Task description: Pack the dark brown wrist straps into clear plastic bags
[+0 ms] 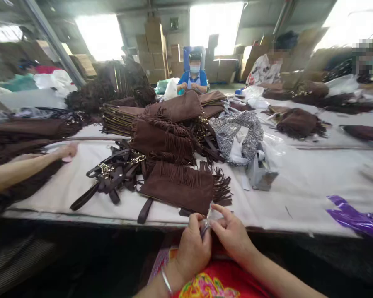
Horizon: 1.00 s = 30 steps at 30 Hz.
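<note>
A brown fringed pouch (180,186) lies flat at the table's front edge, its lower right corner touching the hands. My left hand (195,240) is closed around a small greyish piece (204,227), with thumb and finger pressed together. Beside it on the right, my right hand (228,229) pinches a small whitish, filmy piece (214,213) near the pouch's corner. Both hands are almost touching. What exactly the small pieces are is too small to tell. Dark straps with metal clasps (112,171) lie in a heap left of the pouch.
Brown pouches (164,136) are stacked behind. To their right are a speckled grey bag (236,134) and a clear holder (262,176). Purple plastic (357,217) lies at the right edge. Another person's arm (27,167) reaches in from the left; a masked person (192,76) sits opposite.
</note>
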Tool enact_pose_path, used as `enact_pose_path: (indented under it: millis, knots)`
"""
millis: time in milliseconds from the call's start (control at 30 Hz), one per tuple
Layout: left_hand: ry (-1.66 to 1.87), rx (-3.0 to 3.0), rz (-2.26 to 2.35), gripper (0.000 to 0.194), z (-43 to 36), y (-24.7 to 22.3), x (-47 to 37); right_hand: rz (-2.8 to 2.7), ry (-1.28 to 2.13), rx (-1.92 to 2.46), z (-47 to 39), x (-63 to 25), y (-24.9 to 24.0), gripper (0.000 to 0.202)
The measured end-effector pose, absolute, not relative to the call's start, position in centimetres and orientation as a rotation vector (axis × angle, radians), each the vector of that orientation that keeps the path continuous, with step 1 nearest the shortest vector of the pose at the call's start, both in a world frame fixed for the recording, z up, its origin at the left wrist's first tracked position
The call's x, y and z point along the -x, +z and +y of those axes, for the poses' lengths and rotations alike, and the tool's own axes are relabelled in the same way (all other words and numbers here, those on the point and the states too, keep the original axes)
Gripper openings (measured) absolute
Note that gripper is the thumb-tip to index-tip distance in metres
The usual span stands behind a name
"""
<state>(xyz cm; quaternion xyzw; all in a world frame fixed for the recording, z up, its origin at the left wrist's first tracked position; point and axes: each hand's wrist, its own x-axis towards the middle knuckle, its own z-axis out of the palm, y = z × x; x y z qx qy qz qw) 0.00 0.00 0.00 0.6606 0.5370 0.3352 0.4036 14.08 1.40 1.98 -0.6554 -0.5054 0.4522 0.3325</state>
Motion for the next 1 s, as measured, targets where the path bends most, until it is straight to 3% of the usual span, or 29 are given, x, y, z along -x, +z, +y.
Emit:
enact_pose_path:
  millis: [533, 667, 1000]
  knots:
    - [0.782, -2.038, 1.394, 0.033, -0.2, -1.4, 0.1, -1.249, 1.077, 1.857, 1.9, -13.4, 1.7, 0.057]
    - [0.775, -2.103, 1.339, 0.026, -0.1, -1.4, 0.2, -1.197, 1.153, 1.808, 1.7, -13.5, 1.4, 0.058]
    - [0.778, -1.55, 1.34, 0.02, 0.6, 0.9, 0.3, -1.136, 1.316, 1.596, -0.1, -15.2, 1.3, 0.063]
